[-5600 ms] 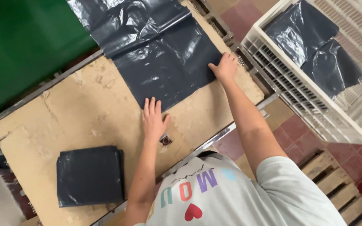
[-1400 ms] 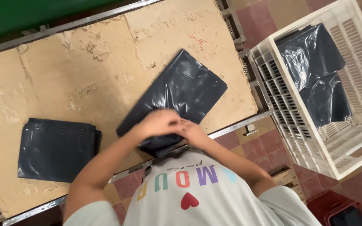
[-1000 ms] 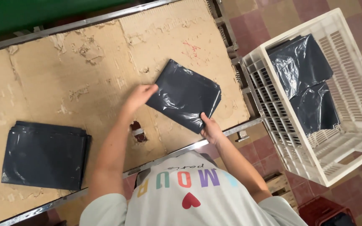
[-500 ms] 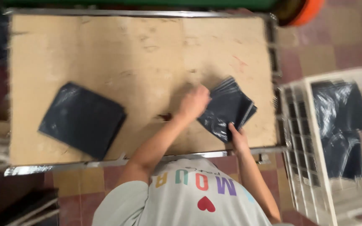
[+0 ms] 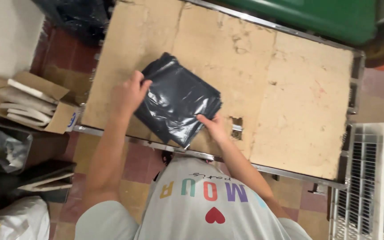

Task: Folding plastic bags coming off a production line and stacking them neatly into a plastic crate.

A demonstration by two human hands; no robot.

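While we look down from the head camera, we see a folded stack of dark plastic bags (image 5: 178, 104) lying on the desk (image 5: 290, 89), in the left-centre part of the frame, close to the near edge of the desk. The stack is turned at an angle, so that one corner points to the lower centre of the picture and slightly overhangs the metal rim of the desk.

The left hand (image 5: 129, 93) rests at the upper left side of the stack. Its fingers curl over the edge of the plastic there, so it is gripping the stack. The right hand (image 5: 213, 126) is at the lower right side of the stack, with the fingers lying flat against the edge of the bags; it touches them, but we cannot tell if it really clasps them or only presses them.

The desk has a worn, pale brown board with scratches, and a small hole (image 5: 235, 124) is in the board just beside the right hand. At the top right of the frame there is a green surface (image 5: 316, 18) behind the desk. At the lower right stands a white plastic crate (image 5: 361, 178) with more dark plastic inside. At the left of the frame, on the floor side, an open cardboard box (image 5: 32, 104) holds some flat pale packets. The floor (image 5: 134, 155) under the desk has reddish and yellowish tiles.
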